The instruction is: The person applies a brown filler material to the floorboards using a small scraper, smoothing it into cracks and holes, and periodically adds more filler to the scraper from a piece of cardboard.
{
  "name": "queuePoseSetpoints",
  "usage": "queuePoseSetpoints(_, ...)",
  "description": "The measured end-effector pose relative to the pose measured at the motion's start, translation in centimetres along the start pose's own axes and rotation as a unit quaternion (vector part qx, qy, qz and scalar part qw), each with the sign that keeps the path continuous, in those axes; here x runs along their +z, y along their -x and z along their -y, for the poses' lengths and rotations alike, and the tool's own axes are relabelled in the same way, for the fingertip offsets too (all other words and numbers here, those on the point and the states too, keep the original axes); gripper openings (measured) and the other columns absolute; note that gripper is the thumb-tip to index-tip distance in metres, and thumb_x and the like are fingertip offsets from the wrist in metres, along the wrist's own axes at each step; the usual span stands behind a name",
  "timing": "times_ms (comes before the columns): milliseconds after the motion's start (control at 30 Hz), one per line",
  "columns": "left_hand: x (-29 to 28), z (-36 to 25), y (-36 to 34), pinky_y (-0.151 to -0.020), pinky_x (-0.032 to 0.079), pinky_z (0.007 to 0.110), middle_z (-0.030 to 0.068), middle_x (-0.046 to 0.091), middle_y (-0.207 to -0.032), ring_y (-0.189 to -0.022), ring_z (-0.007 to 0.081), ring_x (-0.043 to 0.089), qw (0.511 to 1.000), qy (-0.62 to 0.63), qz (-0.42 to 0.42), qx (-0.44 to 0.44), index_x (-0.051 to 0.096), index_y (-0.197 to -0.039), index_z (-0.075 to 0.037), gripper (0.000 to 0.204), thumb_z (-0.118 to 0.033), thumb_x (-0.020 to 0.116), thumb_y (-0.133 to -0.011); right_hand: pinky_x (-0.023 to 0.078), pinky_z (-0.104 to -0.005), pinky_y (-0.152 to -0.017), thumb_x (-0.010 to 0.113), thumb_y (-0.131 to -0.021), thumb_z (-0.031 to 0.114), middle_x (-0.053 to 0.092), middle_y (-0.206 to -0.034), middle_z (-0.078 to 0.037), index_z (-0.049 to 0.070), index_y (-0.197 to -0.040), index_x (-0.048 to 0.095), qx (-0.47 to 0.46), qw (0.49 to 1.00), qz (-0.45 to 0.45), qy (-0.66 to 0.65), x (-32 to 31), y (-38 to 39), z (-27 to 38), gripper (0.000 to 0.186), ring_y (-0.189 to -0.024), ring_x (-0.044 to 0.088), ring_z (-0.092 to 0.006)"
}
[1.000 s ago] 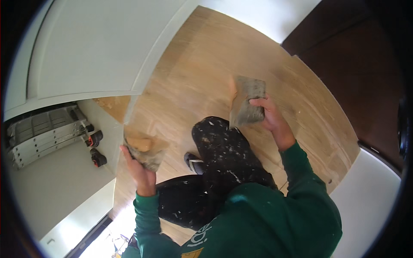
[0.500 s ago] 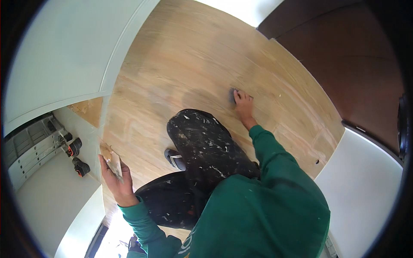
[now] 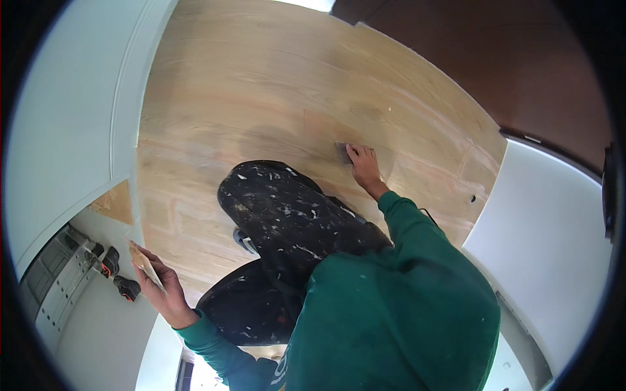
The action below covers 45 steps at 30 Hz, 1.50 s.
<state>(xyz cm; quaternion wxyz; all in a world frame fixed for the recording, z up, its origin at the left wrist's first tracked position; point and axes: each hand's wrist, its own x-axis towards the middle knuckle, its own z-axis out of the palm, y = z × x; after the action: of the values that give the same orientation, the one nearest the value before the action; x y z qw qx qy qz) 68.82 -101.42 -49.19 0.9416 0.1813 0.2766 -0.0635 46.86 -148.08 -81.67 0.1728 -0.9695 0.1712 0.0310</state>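
My right hand (image 3: 365,167) is closed on a small flat dark scraper (image 3: 342,152), its blade against the wood-plank floor (image 3: 261,72) in front of my knee. Off to the left, my left hand (image 3: 168,292) grips a thin, pale flat spreader (image 3: 149,264) by its edges, clear of the floor. Tan paste seems to coat part of its face. Pale smeared patches streak the planks around my right hand.
A white panel (image 3: 65,98) borders the floor at left. Below it lie a grey metal ladder-like piece (image 3: 59,296) and dark shoe-like things (image 3: 127,288). A dark brown panel (image 3: 495,72) and a white panel (image 3: 535,215) stand at right. My paint-spotted knee (image 3: 274,202) is on the near side.
My right hand has drawn the scraper a little nearer to me. The left hand and its spreader have moved left and lower in view. The whole view has shifted.
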Motion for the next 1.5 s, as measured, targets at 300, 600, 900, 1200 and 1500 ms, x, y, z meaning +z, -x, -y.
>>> queuePoseSetpoints(300, 0.2, 0.3, 0.0, -0.093, 0.057, 0.032, 0.0192, 0.052, -0.133, -0.121, 0.0272, 0.055, 1.000, -0.005, 0.008, -0.017, 0.040, -0.136, 0.006, 0.039, -0.002, 0.044, -0.098, 0.039, -0.0449, -0.094, 0.052, -0.078, -0.001, 0.053, -0.118, -0.012, 0.007, -0.132, 0.052, 0.041, 0.999, 0.017, 0.013, -0.8, 5.0, -4.1, 0.054, -0.112, 0.049, -0.0327)
queuePoseSetpoints(600, -0.3, -0.1, -0.9, -0.093, 0.057, 0.031, 0.0216, 0.053, -0.131, -0.122, 0.0277, 0.055, 0.999, -0.028, 0.000, -0.018, 0.039, -0.137, 0.007, 0.040, 0.001, 0.043, -0.097, 0.037, -0.0467, -0.100, 0.051, -0.079, 0.002, 0.052, -0.120, -0.013, 0.006, -0.135, 0.049, 0.045, 0.997, 0.039, 0.057, 0.0, 9.2, -8.1, 0.056, -0.113, 0.048, -0.0333)
queuePoseSetpoints(900, 0.0, 0.3, -1.4, -0.092, 0.057, 0.031, 0.0191, 0.053, -0.132, -0.120, 0.0268, 0.056, 0.999, -0.001, -0.002, -0.032, 0.037, -0.140, 0.004, 0.045, 0.003, 0.046, -0.096, 0.043, -0.0487, -0.089, 0.050, -0.079, 0.002, 0.058, -0.107, -0.020, 0.002, -0.116, 0.062, 0.427, 0.894, -0.130, 0.043, 1.6, 7.4, -11.1, 0.038, -0.105, 0.051, -0.0377)
queuePoseSetpoints(1200, 0.4, 0.4, 0.0, -0.090, 0.058, 0.031, 0.0177, 0.053, -0.132, -0.119, 0.0267, 0.057, 1.000, 0.026, -0.012, -0.004, 0.037, -0.141, 0.002, 0.053, 0.008, 0.050, -0.091, 0.043, -0.0491, -0.087, 0.059, -0.080, 0.011, 0.056, -0.102, -0.022, -0.001, -0.100, 0.060, 0.338, 0.933, -0.102, -0.070, 6.5, -7.8, 5.7, 0.023, -0.100, 0.053, -0.0401)
queuePoseSetpoints(1500, 0.3, 1.2, 1.5, -0.090, 0.058, 0.031, 0.0184, 0.055, -0.129, -0.118, 0.0262, 0.057, 0.999, 0.038, -0.008, 0.031, 0.035, -0.142, 0.002, 0.053, 0.010, 0.047, -0.091, 0.047, -0.0495, -0.089, 0.065, -0.079, 0.016, 0.048, -0.120, -0.020, -0.007, -0.115, 0.054, 0.385, 0.912, -0.072, -0.126, 7.9, -20.3, 20.5, 0.044, -0.114, 0.045, -0.0392)
